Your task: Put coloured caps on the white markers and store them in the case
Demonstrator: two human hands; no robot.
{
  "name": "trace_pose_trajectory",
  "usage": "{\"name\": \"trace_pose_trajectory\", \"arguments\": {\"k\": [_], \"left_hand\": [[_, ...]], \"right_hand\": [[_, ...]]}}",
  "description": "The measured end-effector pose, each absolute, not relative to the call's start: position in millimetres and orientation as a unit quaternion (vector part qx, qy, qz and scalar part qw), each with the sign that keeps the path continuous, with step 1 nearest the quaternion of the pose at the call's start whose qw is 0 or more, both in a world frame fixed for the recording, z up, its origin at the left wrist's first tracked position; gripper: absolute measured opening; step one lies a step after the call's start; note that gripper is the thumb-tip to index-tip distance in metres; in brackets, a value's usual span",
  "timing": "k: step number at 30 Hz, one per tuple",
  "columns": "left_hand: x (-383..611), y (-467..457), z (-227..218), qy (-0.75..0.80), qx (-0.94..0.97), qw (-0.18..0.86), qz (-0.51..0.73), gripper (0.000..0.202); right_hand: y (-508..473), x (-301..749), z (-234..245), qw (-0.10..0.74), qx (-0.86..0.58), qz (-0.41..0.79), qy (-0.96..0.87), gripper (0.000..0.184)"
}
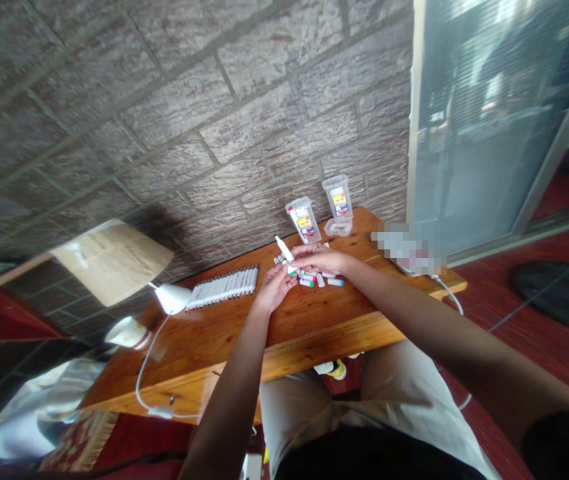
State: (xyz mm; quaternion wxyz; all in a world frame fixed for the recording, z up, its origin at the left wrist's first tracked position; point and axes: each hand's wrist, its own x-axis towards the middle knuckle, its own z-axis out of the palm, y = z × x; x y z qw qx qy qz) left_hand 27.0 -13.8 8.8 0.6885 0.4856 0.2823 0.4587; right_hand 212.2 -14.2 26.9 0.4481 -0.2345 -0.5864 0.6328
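Observation:
A white marker points up and to the left between my hands, above the middle of the wooden table. My right hand closes its fingers round the lower part of it. From the near left, my left hand grips the marker's lower end, where a bit of green shows; the exact finger contact is too small to make out. Short white pieces with coloured ends, which look like marker caps or short markers, lie scattered under and beside my right hand. Left of my hands, several white markers lie side by side in a row.
Two clear plastic boxes with labels, one nearer and one farther, stand along the wall. A white lamp and a paper cup are at the left. A cable hangs over the table's front edge. A blurred-out object lies at the right end.

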Motion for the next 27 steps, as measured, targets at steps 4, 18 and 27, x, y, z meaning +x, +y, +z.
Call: {"name": "trace_pose_trajectory", "arguments": {"k": [4,18,27], "left_hand": [[25.3,-10.8,5.4,0.276,0.488,0.686,0.463,0.036],[24.4,-7.8,1.9,0.250,0.490,0.689,0.471,0.036],[24.7,-8.7,2.2,0.273,0.509,0.674,0.460,0.045]], "right_hand": [[-16.2,212.3,28.9,0.436,-0.213,0.639,-0.597,0.037],[-19.1,212.7,33.3,0.419,-0.208,0.633,-0.617,0.035],[-15.9,212.9,29.3,0.410,-0.206,0.629,-0.627,0.037]]}}
